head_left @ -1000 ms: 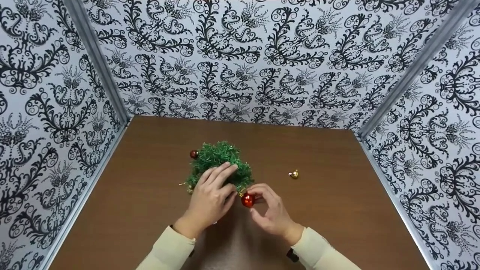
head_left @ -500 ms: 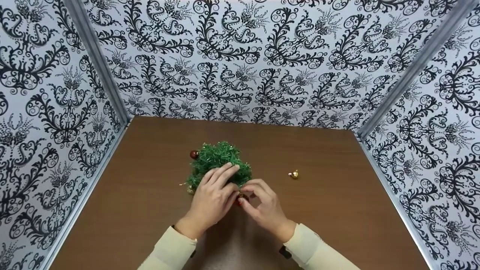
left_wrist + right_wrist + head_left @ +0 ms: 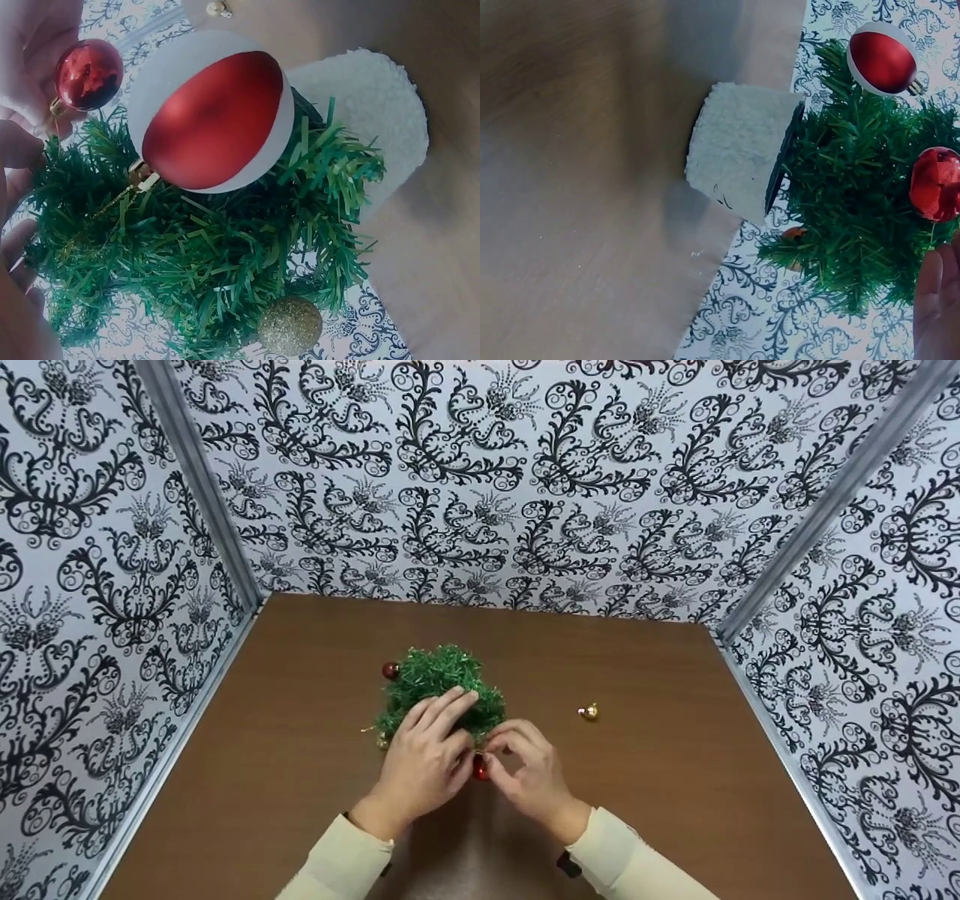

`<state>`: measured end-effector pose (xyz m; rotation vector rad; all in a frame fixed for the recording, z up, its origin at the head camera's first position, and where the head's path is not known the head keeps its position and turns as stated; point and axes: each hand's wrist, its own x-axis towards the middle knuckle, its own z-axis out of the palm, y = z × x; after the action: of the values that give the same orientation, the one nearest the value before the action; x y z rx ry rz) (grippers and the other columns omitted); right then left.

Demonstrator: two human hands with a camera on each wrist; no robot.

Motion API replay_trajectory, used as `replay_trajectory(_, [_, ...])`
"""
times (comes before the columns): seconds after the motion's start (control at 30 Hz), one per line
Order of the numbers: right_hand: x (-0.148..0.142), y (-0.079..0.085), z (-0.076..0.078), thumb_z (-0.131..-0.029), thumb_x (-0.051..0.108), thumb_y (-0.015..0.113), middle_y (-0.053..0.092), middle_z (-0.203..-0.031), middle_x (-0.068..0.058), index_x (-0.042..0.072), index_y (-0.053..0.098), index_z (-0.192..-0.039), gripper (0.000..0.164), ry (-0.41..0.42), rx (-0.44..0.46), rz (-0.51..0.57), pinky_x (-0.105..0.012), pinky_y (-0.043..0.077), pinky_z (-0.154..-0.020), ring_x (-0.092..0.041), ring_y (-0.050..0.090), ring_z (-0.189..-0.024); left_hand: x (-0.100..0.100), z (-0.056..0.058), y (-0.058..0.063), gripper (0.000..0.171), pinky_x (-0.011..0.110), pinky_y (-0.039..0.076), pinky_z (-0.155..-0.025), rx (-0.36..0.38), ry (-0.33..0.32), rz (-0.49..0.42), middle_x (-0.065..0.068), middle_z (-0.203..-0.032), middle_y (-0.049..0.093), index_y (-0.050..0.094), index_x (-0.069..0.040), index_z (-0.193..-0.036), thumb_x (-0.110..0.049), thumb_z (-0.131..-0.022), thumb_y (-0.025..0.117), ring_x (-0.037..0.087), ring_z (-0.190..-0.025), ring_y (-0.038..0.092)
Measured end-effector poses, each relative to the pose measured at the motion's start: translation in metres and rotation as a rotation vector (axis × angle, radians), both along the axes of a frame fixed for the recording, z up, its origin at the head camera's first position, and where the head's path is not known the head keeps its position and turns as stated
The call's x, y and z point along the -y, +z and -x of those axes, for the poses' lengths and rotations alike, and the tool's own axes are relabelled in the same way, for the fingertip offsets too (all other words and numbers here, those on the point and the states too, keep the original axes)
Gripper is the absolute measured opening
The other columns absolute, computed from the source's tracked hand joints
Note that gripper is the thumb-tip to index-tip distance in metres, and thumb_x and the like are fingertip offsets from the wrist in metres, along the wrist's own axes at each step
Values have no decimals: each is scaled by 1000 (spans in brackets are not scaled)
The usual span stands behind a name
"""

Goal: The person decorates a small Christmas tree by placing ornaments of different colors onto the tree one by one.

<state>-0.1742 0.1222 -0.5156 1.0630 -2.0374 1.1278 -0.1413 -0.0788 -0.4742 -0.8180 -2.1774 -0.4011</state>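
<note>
A small green tinsel Christmas tree (image 3: 439, 671) stands in front of me, its white textured base (image 3: 742, 146) showing in the wrist views. My left hand (image 3: 424, 757) lies over its near side, thumb and index finger at a branch, other fingers stretched over the green. Beside it, my right hand (image 3: 532, 769) pinches a shiny red bauble (image 3: 480, 767) near its cap, against the branch tips. The left wrist view shows that red bauble (image 3: 88, 75) next to the fingers. A larger red-and-white bauble (image 3: 217, 120) and a gold glitter bauble (image 3: 291, 326) are on the tree.
A small gold bauble (image 3: 589, 712) lies on the brown table (image 3: 637, 787) right of the tree. A dark red bauble (image 3: 390, 670) sits at the tree's far left. Patterned panels (image 3: 480, 480) wall the table at the back and sides.
My right hand has moved left with the red bauble, up to the branch beside my left fingers. The bauble, mostly covered half a second ago, shows again below the fingertips. My left hand stays put.
</note>
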Motion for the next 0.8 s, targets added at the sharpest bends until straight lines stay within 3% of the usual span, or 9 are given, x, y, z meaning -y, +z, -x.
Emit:
replay_trajectory(0.17, [3,-2,3,-77,-7,72,64,-93,-4,11,65,-84,21,19,23,80,-17,48,-67,-16,60,-80,0,0,0,13,50,35,-108,-29,17,-13,13,-144,53,66,-9,-73,-17,-83,69,28,-139,41])
replay_trajectory(0.3, [6,-2,5,-73,-12,73,63,-89,-6,9,64,-82,25,19,44,121,-29,53,-61,-19,60,-78,-1,0,1,14,50,36,-108,-45,40,-24,13,-143,54,65,-9,-75,-18,-84,69,28,-138,42])
replay_trajectory(0.43, [9,-2,7,-78,-7,73,62,-91,1,13,65,-84,23,-9,62,97,-36,54,-60,-15,59,-81,-2,0,2,12,49,35,-108,-44,47,-49,13,-141,55,64,-9,-75,-16,-84,68,29,-137,44])
replay_trajectory(0.6, [11,-1,9,-86,4,72,62,-95,7,15,66,-87,13,-49,48,74,-26,51,-68,-12,57,-85,-4,1,3,12,51,38,-105,-56,69,-91,14,-136,58,64,-9,-73,-15,-83,67,31,-132,49])
replay_trajectory(0.8, [12,-3,8,-88,8,71,60,-94,7,15,67,-89,8,-97,39,73,-32,51,-65,-11,54,-85,-10,1,3,11,49,39,-104,-102,136,-117,13,-119,65,66,-9,-73,-16,-82,66,31,-110,59])
